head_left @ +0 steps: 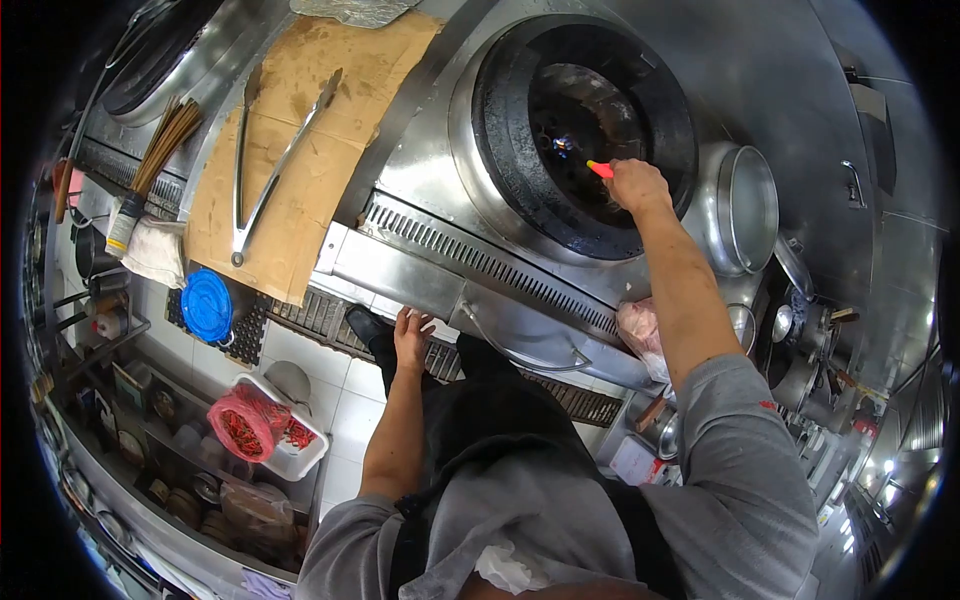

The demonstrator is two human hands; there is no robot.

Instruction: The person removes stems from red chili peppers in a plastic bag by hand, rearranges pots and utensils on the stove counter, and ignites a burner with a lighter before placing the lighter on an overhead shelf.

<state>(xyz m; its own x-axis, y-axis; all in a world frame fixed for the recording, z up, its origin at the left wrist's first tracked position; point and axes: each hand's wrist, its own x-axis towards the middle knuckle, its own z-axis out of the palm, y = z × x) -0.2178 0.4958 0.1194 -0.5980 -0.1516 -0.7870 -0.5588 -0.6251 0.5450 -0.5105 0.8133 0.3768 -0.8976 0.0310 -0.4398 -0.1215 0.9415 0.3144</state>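
Observation:
Over the right part of a round black burner ring, my right hand is closed around a small orange and yellow object, which looks like a lighter. A small bluish-white glow shows inside the dark burner well, left of the object's tip. My left hand hangs low in front of the steel stove edge, its fingers apart and nothing in them.
Long metal tongs lie on brown cardboard at the left. Beyond them are a bundle of sticks and a blue lid. A metal pot stands right of the burner. Red chillies sit lower left.

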